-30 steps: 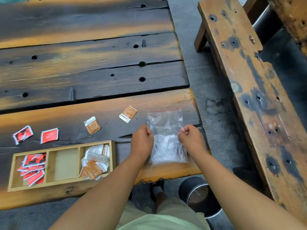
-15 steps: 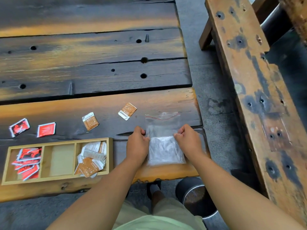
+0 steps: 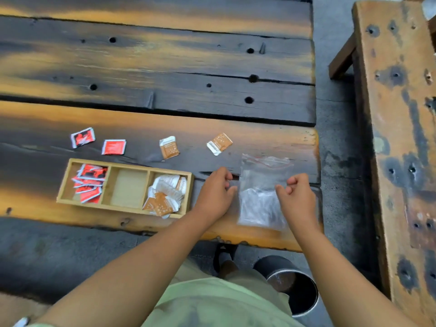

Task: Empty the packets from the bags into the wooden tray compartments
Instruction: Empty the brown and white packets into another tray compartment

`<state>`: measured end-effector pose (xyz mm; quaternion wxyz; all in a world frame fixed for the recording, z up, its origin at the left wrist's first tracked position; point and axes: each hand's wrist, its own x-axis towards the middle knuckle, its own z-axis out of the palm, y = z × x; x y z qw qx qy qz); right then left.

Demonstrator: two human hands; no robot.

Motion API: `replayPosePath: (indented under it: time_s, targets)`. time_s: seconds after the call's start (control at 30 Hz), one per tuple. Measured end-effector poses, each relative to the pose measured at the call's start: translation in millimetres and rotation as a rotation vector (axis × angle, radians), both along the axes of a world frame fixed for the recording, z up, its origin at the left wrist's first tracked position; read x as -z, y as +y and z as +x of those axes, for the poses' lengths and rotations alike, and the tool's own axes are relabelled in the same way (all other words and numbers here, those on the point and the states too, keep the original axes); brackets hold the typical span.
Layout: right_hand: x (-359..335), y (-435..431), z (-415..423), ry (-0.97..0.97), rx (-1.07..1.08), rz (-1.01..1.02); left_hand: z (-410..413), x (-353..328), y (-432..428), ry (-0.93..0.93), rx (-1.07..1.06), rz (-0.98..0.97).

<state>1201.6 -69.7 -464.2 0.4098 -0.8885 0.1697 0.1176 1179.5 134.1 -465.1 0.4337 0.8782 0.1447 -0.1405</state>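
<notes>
A clear zip bag (image 3: 260, 199) with white packets inside lies flat near the table's right front corner. My left hand (image 3: 215, 194) pinches its left edge with curled fingers. My right hand (image 3: 296, 197) pinches its right side. Left of my hands sits the wooden tray (image 3: 64, 188) with three compartments. The left one holds red packets (image 3: 89, 182), the middle one (image 3: 128, 191) is bare, and the right one holds orange and white packets (image 3: 165, 195).
Two loose red packets (image 3: 83, 137) and two loose orange packets (image 3: 219, 143) lie on the table behind the tray. A wooden bench (image 3: 398, 138) stands to the right. A metal bin (image 3: 295, 287) sits on the floor below the table's front edge.
The bag has settled lower and flatter on the table. Both hands stay at its sides, a little further apart. The view has shifted, so the tray appears closer to my left hand.
</notes>
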Motion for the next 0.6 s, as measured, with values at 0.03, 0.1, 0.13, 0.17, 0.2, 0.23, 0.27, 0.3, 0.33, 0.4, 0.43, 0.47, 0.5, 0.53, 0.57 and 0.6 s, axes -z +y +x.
replayPosePath:
  time_s: [0.03,0.1,0.13,0.17,0.2,0.23,0.27,0.3,0.33,0.4,0.43,0.47,0.5,0.53,0.57,0.6]
  targets:
    - [-6,11,-1,-0.005,-0.036,0.027,-4,-7,10,-0.015,-0.009,-0.021]
    - [-15,36,-5,0.008,-0.112,0.095,-14,-19,30,-0.051,-0.039,-0.035]
    - [-20,54,-8,0.013,-0.166,0.118,-20,-26,44,-0.074,-0.062,-0.029]
    - [-22,68,-11,0.021,-0.213,0.136,-25,-30,55,-0.089,-0.081,-0.023]
    - [-24,78,-13,0.026,-0.254,0.149,-29,-33,63,-0.094,-0.099,-0.015]
    - [-26,92,-16,0.026,-0.306,0.158,-33,-38,75,-0.100,-0.127,0.000]
    - [-27,107,-20,0.033,-0.362,0.160,-39,-41,88,-0.103,-0.154,0.013]
    - [-30,121,-24,0.040,-0.412,0.165,-44,-44,101,-0.102,-0.176,0.016]
    - [-31,136,-27,0.044,-0.457,0.168,-49,-47,113,-0.096,-0.191,0.010]
    - [-32,162,-34,0.020,-0.531,0.150,-59,-51,138,-0.072,-0.191,0.028]
    - [-32,174,-37,0.004,-0.558,0.140,-64,-51,150,-0.056,-0.177,0.051]
    - [-31,184,-40,0.000,-0.584,0.134,-68,-51,160,-0.043,-0.153,0.073]
    - [-30,192,-42,0.008,-0.615,0.123,-72,-50,170,-0.033,-0.124,0.089]
    - [-28,199,-44,0.023,-0.650,0.101,-74,-49,178,-0.026,-0.093,0.095]
    - [-26,205,-46,0.041,-0.691,0.067,-76,-46,186,-0.016,-0.065,0.092]
    - [-25,210,-48,0.059,-0.737,0.024,-77,-44,192,-0.003,-0.036,0.085]
